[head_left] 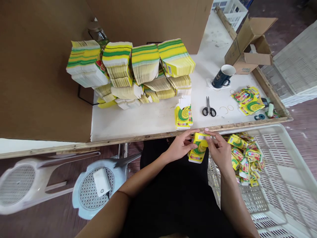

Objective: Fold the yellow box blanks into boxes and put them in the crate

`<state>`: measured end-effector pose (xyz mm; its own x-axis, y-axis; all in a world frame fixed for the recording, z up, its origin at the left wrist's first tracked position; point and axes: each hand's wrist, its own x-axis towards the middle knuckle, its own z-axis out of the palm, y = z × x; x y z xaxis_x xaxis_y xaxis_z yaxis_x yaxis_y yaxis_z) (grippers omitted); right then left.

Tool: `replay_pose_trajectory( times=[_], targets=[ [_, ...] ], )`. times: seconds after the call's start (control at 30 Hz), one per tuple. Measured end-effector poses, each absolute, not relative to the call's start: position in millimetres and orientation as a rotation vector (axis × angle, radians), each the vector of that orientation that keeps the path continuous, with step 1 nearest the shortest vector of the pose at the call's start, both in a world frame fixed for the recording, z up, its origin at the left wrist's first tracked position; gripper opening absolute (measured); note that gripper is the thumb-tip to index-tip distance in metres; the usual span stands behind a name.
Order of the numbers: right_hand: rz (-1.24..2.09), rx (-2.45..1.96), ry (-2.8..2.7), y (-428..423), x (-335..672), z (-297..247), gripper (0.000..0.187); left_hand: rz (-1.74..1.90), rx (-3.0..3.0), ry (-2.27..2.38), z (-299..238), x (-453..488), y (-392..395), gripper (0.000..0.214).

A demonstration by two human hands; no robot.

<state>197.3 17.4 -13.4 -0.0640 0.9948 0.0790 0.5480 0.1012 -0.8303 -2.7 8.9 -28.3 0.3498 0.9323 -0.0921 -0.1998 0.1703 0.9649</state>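
Note:
A small yellow-and-green printed carton [197, 150] is held between both hands over my lap, just in front of the table edge. My left hand [182, 145] grips its left side, thumb lying across the front. My right hand [219, 149] pinches its upper right corner by the barcode end, fingers closed. Just beyond, on the table, lies a short pile of flat cartons [183, 117] with white flaps. Farther back stand tall stacks of flattened cartons [145, 62] in several bundles. To my right, a white plastic crate [277, 148] holds a heap of yellow cartons [246, 158].
Scissors [208, 107], a dark mug [223, 76] and loose printed cartons [250, 100] lie on the table's right side. An open cardboard box [247, 49] stands behind. Large cardboard [44, 72] walls the left. Below are a blue stool [84, 185] with a white device [101, 181] and a white stool [18, 180].

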Motion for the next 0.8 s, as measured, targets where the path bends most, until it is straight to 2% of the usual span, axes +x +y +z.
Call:
replay_pose_trajectory(
  times=[0.23,0.33,0.4,0.5,0.57,0.63,0.8],
  targets=[
    [0.933,-1.384,-1.507,14,191,-18,0.031,1.017,1.049,0.858,-28,8,7,0.067],
    [0.837,-1.317,-1.421,13,193,-17,0.025,1.033,1.12,0.828,-25,12,8,0.064],
    [0.601,-1.344,-1.328,13,204,-15,0.021,1.053,1.255,0.87,-24,10,14,0.067],
    [0.04,-1.497,-1.201,15,233,-9,0.016,1.127,1.561,1.09,-31,-1,32,0.07],
    [-0.149,-1.561,-1.161,16,249,-7,0.013,1.133,1.694,1.247,-41,-11,46,0.073],
    [-0.111,-1.567,-1.145,16,254,-8,0.013,1.025,1.755,1.357,-51,-19,57,0.07],
    [0.367,-1.451,-1.068,18,220,-21,0.025,0.899,1.815,1.421,-60,-29,63,0.042]
  ],
)
